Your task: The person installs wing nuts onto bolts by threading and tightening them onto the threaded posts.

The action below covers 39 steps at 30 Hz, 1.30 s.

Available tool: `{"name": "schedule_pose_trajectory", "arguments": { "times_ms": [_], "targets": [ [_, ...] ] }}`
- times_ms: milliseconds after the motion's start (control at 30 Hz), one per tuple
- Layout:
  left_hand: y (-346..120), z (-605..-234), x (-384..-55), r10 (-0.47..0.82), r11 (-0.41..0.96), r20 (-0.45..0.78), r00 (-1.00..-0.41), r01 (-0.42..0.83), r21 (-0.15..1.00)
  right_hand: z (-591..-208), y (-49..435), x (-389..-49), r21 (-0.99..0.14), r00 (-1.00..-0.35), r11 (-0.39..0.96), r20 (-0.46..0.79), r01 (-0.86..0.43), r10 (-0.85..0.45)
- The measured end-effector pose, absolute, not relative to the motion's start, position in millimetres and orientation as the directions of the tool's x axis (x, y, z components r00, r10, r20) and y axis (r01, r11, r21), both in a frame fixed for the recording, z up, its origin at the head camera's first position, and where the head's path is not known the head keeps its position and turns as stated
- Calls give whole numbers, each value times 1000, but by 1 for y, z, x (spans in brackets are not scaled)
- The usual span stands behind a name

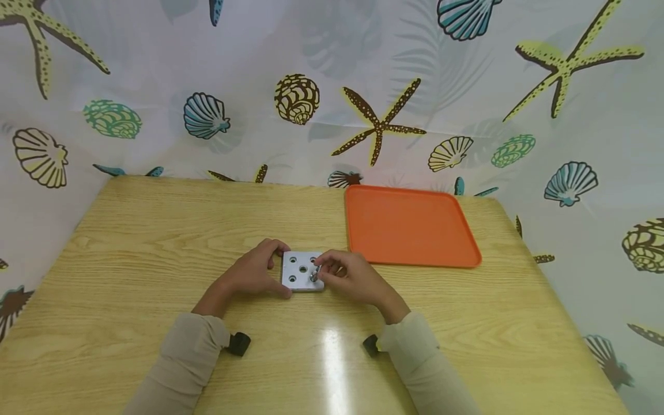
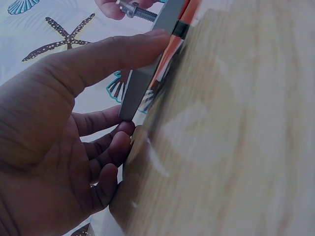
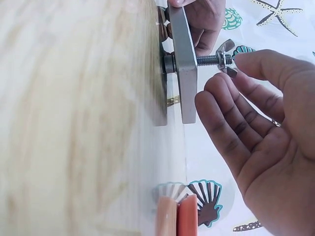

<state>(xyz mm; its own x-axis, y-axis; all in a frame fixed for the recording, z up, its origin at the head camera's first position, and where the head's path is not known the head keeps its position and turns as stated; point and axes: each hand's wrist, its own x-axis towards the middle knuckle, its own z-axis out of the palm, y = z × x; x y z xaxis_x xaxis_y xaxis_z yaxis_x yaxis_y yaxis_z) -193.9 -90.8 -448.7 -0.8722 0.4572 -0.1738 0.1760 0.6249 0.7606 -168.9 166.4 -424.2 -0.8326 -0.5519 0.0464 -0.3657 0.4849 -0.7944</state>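
Note:
A square silver metal plate (image 1: 302,282) with several holes lies flat in front of me in the head view. My left hand (image 1: 248,272) grips its left side, thumb on the near edge and fingers at the far corner. A threaded bolt (image 3: 206,60) stands up through the plate's near right hole, its head (image 3: 169,63) showing underneath in the right wrist view. Near the bolt's top end sits a wing nut (image 3: 225,59). My right hand (image 1: 358,279) pinches this wing nut between thumb and fingers. In the left wrist view the bolt (image 2: 145,14) appears beyond my left thumb.
An orange tray (image 1: 412,227) lies at the back right of the wooden table (image 1: 155,242). Behind and beside the table hangs a cloth (image 1: 249,46) printed with shells and starfish. Small black wrist cameras (image 1: 239,344) stick out from both sleeves.

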Motion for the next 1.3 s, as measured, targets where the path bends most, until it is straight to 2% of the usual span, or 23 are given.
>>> {"name": "schedule_pose_trajectory", "arguments": {
  "times_ms": [1300],
  "targets": [
    [-92, -450, -195, 471, 609, -166, -866, 183, 772, -423, 166, -168, -817, -855, 484, 21, -314, -519]
  ]
}}
